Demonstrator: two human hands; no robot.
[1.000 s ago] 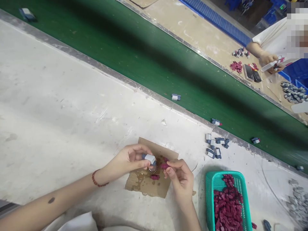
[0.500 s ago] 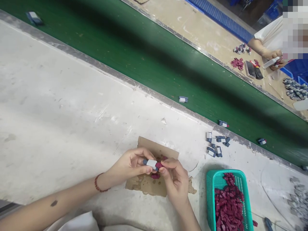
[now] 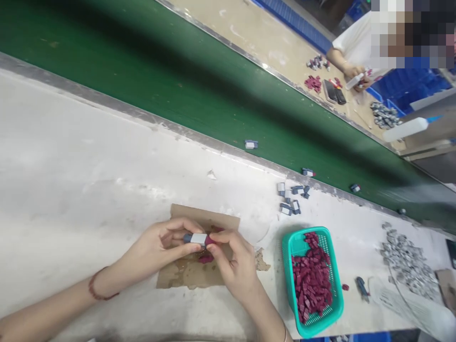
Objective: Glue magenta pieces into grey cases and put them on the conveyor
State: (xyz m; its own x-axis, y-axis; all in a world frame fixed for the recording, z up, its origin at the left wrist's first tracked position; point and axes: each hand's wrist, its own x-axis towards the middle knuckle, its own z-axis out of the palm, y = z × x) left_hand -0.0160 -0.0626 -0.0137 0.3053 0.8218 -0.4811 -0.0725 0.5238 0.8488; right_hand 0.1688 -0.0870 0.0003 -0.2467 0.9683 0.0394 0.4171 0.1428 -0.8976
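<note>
In the head view, my left hand (image 3: 166,247) pinches a small blue-grey and white plastic part (image 3: 198,239) between thumb and fingers. My right hand (image 3: 237,263) grips a small maroon piece (image 3: 210,240) at the part's right end, and the two touch. How deep the maroon piece sits in the part is hidden by my fingertips. Both hands are over a stained sheet of brown cardboard (image 3: 174,273). Another maroon piece (image 3: 205,259) lies on it just below the held part. More maroon shows behind my right fingers.
A green basket (image 3: 337,285) of maroon pieces stands to the right. Behind it lie several blue-grey and white parts (image 3: 286,209). A green conveyor belt (image 3: 199,109) carries similar parts. Grey pieces (image 3: 409,259) are heaped far right. Across the belt, a co-worker's hand (image 3: 354,73) holds a white bottle.
The view has swung to the right, so the scene sits farther left and more of the right side shows. Both hands keep their hold on the part and the maroon piece.
</note>
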